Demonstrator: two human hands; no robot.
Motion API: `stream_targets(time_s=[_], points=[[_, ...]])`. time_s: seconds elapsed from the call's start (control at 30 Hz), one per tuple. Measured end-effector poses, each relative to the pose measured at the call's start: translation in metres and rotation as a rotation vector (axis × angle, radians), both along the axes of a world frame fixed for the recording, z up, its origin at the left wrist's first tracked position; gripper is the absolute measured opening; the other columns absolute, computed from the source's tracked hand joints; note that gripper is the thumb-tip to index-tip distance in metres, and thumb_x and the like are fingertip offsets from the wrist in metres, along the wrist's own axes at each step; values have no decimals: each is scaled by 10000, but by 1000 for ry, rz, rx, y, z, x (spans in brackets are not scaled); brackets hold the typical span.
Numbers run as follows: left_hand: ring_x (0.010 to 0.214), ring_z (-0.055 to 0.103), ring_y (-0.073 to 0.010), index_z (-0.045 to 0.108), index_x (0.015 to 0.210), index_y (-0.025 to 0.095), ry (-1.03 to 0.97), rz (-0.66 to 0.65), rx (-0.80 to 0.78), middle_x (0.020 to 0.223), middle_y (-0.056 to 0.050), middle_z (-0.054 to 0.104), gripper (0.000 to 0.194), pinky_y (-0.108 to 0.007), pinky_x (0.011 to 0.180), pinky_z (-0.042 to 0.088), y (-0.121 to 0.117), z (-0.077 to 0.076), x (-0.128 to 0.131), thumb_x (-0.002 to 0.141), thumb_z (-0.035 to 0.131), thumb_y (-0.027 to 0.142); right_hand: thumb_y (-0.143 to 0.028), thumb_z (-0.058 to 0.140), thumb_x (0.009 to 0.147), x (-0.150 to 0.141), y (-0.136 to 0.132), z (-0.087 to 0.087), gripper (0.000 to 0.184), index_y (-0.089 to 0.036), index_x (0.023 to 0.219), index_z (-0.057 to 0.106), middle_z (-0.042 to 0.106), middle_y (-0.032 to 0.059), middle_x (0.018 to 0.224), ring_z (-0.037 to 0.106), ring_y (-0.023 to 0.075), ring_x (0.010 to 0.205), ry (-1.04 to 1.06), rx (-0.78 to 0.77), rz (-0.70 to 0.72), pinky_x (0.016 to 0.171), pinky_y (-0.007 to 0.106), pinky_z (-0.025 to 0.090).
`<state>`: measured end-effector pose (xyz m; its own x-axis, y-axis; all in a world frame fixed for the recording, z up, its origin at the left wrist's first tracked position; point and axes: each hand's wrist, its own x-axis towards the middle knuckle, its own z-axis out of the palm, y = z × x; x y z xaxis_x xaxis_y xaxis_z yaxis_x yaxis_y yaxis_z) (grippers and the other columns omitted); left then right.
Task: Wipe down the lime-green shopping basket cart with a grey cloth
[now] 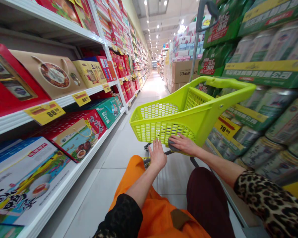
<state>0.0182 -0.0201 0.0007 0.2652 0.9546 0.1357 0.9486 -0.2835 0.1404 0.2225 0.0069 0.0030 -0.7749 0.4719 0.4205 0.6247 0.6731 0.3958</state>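
Rested the left hand (157, 154), open with fingers spread upward, against the rear of a lime-green plastic shopping cart (169, 112), low and right of centre in the frame. Lay the right hand (183, 144) across a grey cloth (173, 144) on the cart's rear rim, fingers extended, with no tight grip showing, though the exact hold on the cloth could not be told. Stood the cart on white floor tiles (124, 148), just ahead of an orange garment (159, 205) and a dark maroon trouser leg (208, 205) at bottom centre.

Showed a black lace sleeve (121, 218) on the left arm and a leopard-print sleeve (270, 205) on the right. Ran white shelves (15, 123) down the left side, bearing boxed gift sets (54, 76) and a yellow price tag (44, 113). Rose green-and-yellow cases of canned goods (268, 74) along the right, with cardboard cartons (182, 71) farther off, upper centre-right.
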Motion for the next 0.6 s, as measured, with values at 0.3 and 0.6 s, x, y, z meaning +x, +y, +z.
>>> stream_targets(time_s=[0.3,0.6], points=[[1366,106,-244,188,1382,78,-11,-51,33,1483,-130,141,742,-513,1087,120,0,15,25,701,462,188,-117,405,878,10,15,47,322,-174,1162,546,426,68,1355,292,214,1298,64,76,-90,1067,448,236],[1365,106,-248,197,1382,74,47,-115,32,1483,-134,139,726,-525,1078,132,-12,8,27,706,436,186,-97,487,814,19,-18,-25,286,-167,1062,612,537,81,1250,423,229,1212,-10,7,-60,1027,437,294]])
